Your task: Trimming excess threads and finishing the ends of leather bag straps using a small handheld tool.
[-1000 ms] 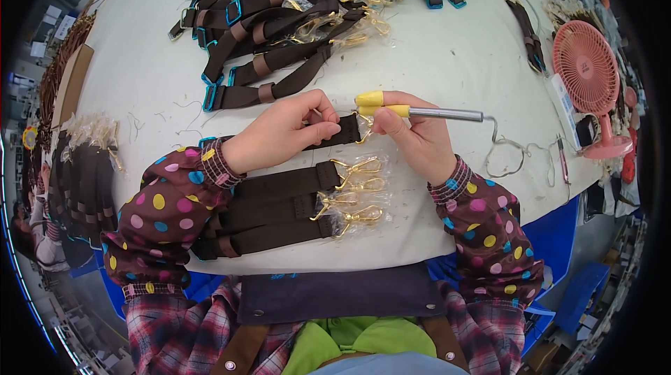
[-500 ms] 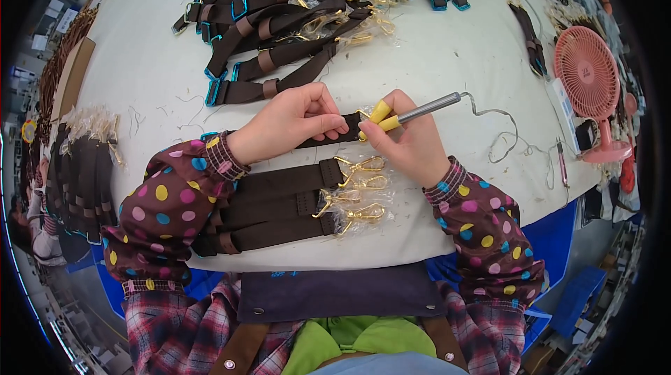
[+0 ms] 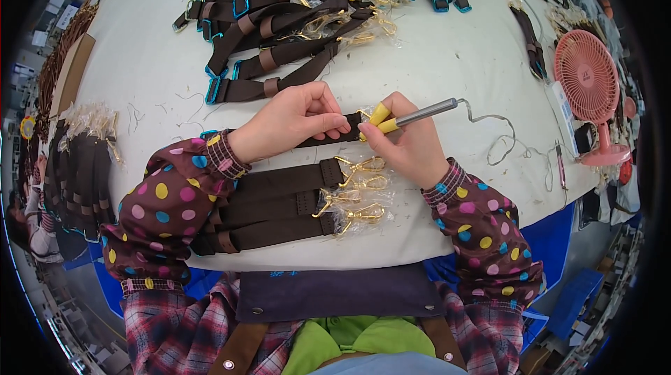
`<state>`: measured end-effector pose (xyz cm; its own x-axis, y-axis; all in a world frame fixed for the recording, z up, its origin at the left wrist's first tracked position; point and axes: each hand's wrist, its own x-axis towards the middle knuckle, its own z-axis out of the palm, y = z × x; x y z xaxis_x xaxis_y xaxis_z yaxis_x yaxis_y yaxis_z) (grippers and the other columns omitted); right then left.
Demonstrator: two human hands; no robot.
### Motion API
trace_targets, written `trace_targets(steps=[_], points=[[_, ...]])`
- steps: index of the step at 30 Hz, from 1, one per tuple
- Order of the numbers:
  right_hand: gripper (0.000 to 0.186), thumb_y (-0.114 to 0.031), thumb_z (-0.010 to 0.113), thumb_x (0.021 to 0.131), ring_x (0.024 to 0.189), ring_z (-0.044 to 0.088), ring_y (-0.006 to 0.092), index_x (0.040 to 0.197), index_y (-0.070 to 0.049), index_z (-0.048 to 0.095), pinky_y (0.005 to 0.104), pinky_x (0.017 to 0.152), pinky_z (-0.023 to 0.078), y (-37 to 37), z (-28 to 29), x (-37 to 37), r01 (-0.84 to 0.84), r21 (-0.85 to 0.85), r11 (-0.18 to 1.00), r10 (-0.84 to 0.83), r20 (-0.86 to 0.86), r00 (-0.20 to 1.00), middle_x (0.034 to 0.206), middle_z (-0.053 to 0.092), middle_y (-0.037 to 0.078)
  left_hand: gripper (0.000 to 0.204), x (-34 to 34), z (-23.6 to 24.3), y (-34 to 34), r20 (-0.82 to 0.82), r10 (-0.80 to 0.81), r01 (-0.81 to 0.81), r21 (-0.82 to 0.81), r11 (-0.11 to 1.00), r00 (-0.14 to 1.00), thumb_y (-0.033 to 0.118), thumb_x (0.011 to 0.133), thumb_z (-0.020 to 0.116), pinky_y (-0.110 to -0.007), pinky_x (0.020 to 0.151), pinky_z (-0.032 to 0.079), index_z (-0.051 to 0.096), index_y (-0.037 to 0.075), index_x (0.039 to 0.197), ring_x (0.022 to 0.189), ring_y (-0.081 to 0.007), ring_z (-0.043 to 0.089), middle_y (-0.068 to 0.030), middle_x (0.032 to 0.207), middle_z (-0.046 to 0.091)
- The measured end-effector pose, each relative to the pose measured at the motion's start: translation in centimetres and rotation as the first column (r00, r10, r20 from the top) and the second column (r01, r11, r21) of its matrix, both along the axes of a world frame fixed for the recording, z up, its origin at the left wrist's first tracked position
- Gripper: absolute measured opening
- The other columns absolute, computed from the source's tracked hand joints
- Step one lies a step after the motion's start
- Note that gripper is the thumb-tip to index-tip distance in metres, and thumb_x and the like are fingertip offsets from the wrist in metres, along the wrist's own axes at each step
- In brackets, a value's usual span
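The dark strap (image 3: 355,123) is pinched by the left hand (image 3: 295,120), its right end exposed between the hands; the pen-like tool (image 3: 428,111) is gripped by the right hand (image 3: 414,146).

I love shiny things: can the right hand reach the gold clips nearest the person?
Probably yes: the way looks open, but the right hand holds a silver tool, and clear plastic surrounds the gold clips.

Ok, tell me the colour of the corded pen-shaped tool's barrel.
The corded pen-shaped tool's barrel is silver-grey; the head view shows it best.
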<state>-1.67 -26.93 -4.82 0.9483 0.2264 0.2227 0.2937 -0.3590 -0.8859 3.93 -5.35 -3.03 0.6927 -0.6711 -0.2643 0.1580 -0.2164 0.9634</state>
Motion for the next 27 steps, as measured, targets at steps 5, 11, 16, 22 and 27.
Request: trace_targets(steps=[5, 11, 16, 22, 27], points=[[0.025, -0.014, 0.07, 0.083, 0.061, 0.062, 0.0171, 0.087, -0.001, 0.049, 0.027, 0.054, 0.049, 0.0, 0.2, 0.0, -0.003, -0.027, 1.0, 0.003, 0.018, 1.0, 0.074, 0.06, 0.01, 0.014, 0.0, 0.0, 0.0, 0.004, -0.001, 0.001, -0.004, 1.0, 1.0, 0.014, 0.094, 0.06, -0.02, 0.069, 0.051, 0.053, 0.003, 0.092, 0.082, -0.0078, 0.064, -0.0059, 0.09, 0.069], [0.026, -0.014, 0.071, 0.083, 0.062, 0.064, 0.0179, 0.086, -0.001, 0.049, 0.0268, 0.054, 0.051, 0.1, 0.4, 0.0, 0.006, -0.027, 1.0, -0.006, 0.004, 1.0, 0.074, 0.061, 0.011, 0.013, 0.0, 0.0, 0.0, 0.009, -0.008, 0.008, 0.001, 1.0, 1.0, 0.014, 0.094, 0.06, -0.02, 0.069, 0.051, 0.052, 0.003, 0.092, 0.082, -0.0078, 0.064, -0.0058, 0.09, 0.069], [0.025, -0.013, 0.071, 0.083, 0.062, 0.064, 0.0183, 0.086, -0.001, 0.049, 0.027, 0.054, 0.051, 0.1, 0.5, 0.0, 0.003, -0.046, 0.999, -0.003, 0.005, 1.0, 0.074, 0.061, 0.011, 0.013, 0.0, 0.0, 0.0, 0.004, -0.007, 0.007, -0.004, 1.0, 1.0, 0.014, 0.094, 0.059, -0.021, 0.069, 0.051, 0.052, 0.003, 0.092, 0.082, -0.0079, 0.064, -0.005, 0.09, 0.069], [0.024, -0.013, 0.07, 0.084, 0.061, 0.061, 0.0139, 0.087, -0.001, 0.05, 0.0254, 0.054, 0.048, 0.2, 0.3, -0.1, 0.012, 0.024, 1.0, -0.012, -0.029, 1.0, 0.073, 0.06, 0.008, 0.012, -0.1, 0.5, 0.4, 0.004, 0.043, -0.043, 0.02, 0.999, 0.999, 0.013, 0.093, 0.06, -0.022, 0.069, 0.05, 0.053, 0.004, 0.096, 0.084, -0.009, 0.062, -0.0053, 0.095, 0.064], [0.024, -0.014, 0.07, 0.084, 0.061, 0.056, 0.01, 0.088, -0.002, 0.05, 0.0244, 0.054, 0.045, 0.1, 0.3, -0.1, 0.011, 0.062, 0.998, -0.01, -0.02, 1.0, 0.073, 0.057, 0.006, 0.02, 0.0, 1.6, 0.4, 0.541, -0.345, 0.185, 0.328, 0.926, 0.767, 0.016, 0.085, 0.068, -0.03, 0.071, 0.048, 0.054, 0.006, 0.097, 0.084, -0.0188, 0.06, -0.0066, 0.093, 0.057]])
